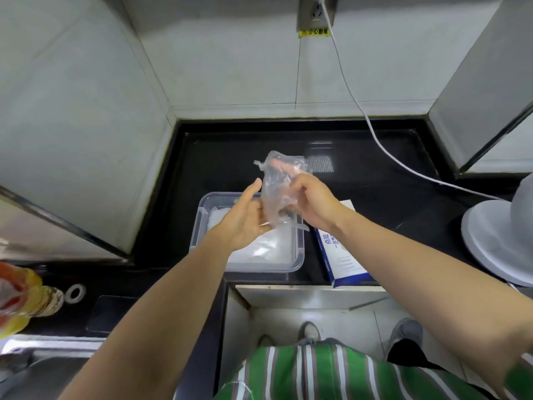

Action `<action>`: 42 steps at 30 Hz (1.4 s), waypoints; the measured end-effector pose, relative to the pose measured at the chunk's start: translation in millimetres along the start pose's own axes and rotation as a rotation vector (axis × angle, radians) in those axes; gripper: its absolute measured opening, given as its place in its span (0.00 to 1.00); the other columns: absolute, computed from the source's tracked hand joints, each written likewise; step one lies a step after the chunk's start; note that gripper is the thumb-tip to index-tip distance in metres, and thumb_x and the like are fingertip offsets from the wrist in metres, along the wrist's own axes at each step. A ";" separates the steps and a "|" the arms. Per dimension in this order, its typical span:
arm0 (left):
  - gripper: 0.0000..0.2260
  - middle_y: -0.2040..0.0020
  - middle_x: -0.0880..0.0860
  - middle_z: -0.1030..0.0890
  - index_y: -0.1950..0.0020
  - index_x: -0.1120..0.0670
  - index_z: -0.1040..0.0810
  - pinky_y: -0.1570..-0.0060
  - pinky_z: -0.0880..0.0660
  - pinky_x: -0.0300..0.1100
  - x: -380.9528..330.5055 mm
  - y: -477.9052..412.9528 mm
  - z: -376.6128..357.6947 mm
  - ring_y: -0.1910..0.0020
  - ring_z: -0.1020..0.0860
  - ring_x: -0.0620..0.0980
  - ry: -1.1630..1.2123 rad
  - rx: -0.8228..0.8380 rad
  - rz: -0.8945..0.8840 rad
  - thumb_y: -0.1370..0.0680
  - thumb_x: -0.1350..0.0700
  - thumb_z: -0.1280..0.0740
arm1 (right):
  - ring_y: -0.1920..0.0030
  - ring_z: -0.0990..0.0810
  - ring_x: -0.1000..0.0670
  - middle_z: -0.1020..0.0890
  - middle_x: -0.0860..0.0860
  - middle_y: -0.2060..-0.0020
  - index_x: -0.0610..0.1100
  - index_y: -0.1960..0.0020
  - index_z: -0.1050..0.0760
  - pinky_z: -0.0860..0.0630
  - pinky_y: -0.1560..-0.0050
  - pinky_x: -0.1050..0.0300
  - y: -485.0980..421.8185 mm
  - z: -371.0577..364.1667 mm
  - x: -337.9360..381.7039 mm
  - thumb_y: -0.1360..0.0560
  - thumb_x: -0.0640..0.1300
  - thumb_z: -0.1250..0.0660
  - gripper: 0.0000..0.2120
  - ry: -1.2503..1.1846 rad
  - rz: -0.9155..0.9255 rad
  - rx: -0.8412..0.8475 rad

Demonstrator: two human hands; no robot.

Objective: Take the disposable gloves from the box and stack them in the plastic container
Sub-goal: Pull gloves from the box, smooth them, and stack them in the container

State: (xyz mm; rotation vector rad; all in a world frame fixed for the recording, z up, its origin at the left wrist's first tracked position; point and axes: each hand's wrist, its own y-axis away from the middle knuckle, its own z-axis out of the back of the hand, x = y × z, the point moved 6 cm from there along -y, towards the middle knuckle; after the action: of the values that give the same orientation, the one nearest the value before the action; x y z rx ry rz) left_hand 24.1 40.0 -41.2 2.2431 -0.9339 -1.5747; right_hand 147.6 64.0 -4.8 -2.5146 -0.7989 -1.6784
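Observation:
A crumpled clear disposable glove (278,183) is held up above the black counter between both hands. My left hand (245,215) lies palm up under it, and its fingers behind the plastic are hard to make out. My right hand (310,202) grips the glove from the right with curled fingers. Below them stands the clear plastic container (298,256) with several flat gloves (259,246) stacked inside. The white and blue glove box (343,261) lies just right of the container, partly hidden by my right forearm.
A white fan base (496,241) stands at the right, its cable (375,134) running up to a wall socket. A yellow bottle (20,298) sits at the left edge by a sink. Tiled walls close in the back and left.

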 end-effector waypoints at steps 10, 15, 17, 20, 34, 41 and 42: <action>0.18 0.43 0.55 0.21 0.40 0.48 0.21 0.46 0.21 0.51 -9.8 30.5 71.1 0.45 0.22 0.57 -0.227 -0.472 -0.072 0.27 0.64 0.28 | 0.56 0.18 0.50 0.17 0.47 0.57 0.40 0.47 0.18 0.23 0.62 0.59 -18.0 1.4 -35.4 0.25 0.38 0.33 0.09 0.347 -0.089 -0.259; 0.17 0.45 0.53 0.21 0.36 0.51 0.25 0.47 0.24 0.45 3.9 34.8 68.0 0.47 0.21 0.52 -0.219 -0.356 0.111 0.23 0.51 0.29 | 0.63 0.21 0.51 0.19 0.47 0.62 0.41 0.52 0.18 0.24 0.61 0.59 -21.8 -3.4 -39.2 0.23 0.37 0.33 0.05 0.336 -0.012 -0.280; 0.25 0.41 0.57 0.18 0.38 0.53 0.21 0.40 0.25 0.50 11.7 35.2 60.4 0.42 0.20 0.56 -0.046 -0.179 0.224 0.24 0.35 0.37 | 0.53 0.17 0.47 0.16 0.47 0.54 0.47 0.48 0.17 0.21 0.50 0.54 -22.2 -12.9 -38.3 0.24 0.34 0.34 0.12 0.305 0.005 -0.173; 0.41 0.39 0.63 0.20 0.34 0.58 0.24 0.41 0.24 0.57 16.7 31.5 55.2 0.40 0.21 0.63 0.120 -0.026 0.310 0.31 0.26 0.41 | 0.45 0.17 0.51 0.16 0.51 0.46 0.49 0.41 0.19 0.22 0.45 0.59 -21.7 -31.5 -28.1 0.23 0.33 0.38 0.17 0.257 0.018 -0.040; 0.14 0.68 0.53 0.29 0.60 0.55 0.31 0.71 0.32 0.36 -22.4 23.3 94.0 0.70 0.31 0.45 -0.613 -0.918 -0.396 0.16 0.51 0.43 | 0.80 0.30 0.56 0.26 0.50 0.79 0.38 0.55 0.22 0.29 0.76 0.61 -22.7 7.5 -38.4 0.19 0.45 0.38 0.12 0.687 0.066 -0.502; 0.16 0.61 0.53 0.23 0.45 0.58 0.26 0.72 0.35 0.33 -18.7 23.0 90.8 0.64 0.25 0.47 -1.071 -0.998 -0.311 0.15 0.50 0.49 | 0.73 0.24 0.55 0.20 0.48 0.70 0.42 0.49 0.24 0.25 0.73 0.61 -26.7 22.4 -41.9 0.18 0.41 0.40 0.06 0.813 -0.008 -0.539; 0.16 0.60 0.53 0.22 0.43 0.58 0.27 0.72 0.34 0.33 -15.4 21.1 89.5 0.64 0.24 0.47 -1.132 -0.984 -0.285 0.15 0.50 0.49 | 0.69 0.22 0.54 0.19 0.48 0.65 0.42 0.47 0.24 0.24 0.69 0.61 -27.0 25.1 -39.6 0.19 0.40 0.39 0.05 0.845 0.013 -0.553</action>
State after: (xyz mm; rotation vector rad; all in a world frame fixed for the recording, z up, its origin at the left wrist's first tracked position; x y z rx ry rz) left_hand -68.0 47.6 -53.0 0.7428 0.1271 -2.6380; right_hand 146.3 78.7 -56.8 -1.6461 -0.2466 -2.8981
